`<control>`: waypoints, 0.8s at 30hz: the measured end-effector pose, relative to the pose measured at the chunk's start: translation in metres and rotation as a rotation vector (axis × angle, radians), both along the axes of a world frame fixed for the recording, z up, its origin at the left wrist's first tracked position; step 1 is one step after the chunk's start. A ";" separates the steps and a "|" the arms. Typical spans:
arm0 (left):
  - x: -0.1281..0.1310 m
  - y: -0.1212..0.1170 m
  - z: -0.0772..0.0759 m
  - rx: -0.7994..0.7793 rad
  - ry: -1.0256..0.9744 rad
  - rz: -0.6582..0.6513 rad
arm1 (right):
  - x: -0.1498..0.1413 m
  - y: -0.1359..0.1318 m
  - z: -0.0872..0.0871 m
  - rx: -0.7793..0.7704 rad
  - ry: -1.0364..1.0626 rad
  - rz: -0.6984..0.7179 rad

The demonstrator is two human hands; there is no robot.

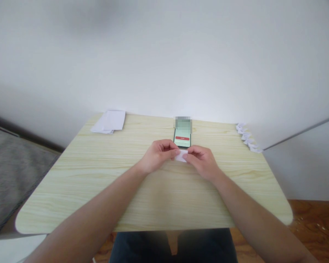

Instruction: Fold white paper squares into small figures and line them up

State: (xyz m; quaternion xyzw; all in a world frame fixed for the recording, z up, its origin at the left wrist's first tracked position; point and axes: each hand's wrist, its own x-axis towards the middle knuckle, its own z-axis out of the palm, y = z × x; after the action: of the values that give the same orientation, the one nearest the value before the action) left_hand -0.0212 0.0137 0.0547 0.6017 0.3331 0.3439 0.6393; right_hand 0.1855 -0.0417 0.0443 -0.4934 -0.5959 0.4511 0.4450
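A small folded piece of white paper [181, 156] is held up between both hands over the middle of the table. My left hand [159, 155] pinches its left side between thumb and fingers. On the right side, my right hand [202, 160] grips it the same way, thumb on the near face. Just beyond the paper lies a phone [182, 137] with a lit screen and a red bar on it; the upper part of its screen is blurred out. Fingers hide part of the paper, so its exact fold cannot be made out.
Several white paper sheets [113, 121] lie stacked at the table's back left. A row of small folded paper pieces [246, 138] runs along the right edge. The pale wooden table [79, 171] meets a white wall [164, 58] at the back. Grey fabric [13, 168] is at the left.
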 end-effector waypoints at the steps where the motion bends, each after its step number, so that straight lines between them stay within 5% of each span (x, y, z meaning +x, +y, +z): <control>1: 0.000 0.000 -0.001 0.009 0.001 0.005 | 0.000 0.000 0.000 -0.009 0.006 0.001; 19: 0.002 -0.003 -0.004 0.154 0.017 0.060 | -0.001 0.002 0.006 -0.030 0.045 0.005; 24: 0.001 -0.005 -0.005 0.315 0.020 0.106 | -0.002 0.007 0.007 -0.055 0.143 -0.061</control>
State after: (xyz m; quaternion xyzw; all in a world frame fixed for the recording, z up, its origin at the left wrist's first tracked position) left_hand -0.0204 0.0087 0.0499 0.6795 0.3127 0.4193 0.5145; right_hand 0.1839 -0.0347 0.0510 -0.4900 -0.5347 0.4874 0.4862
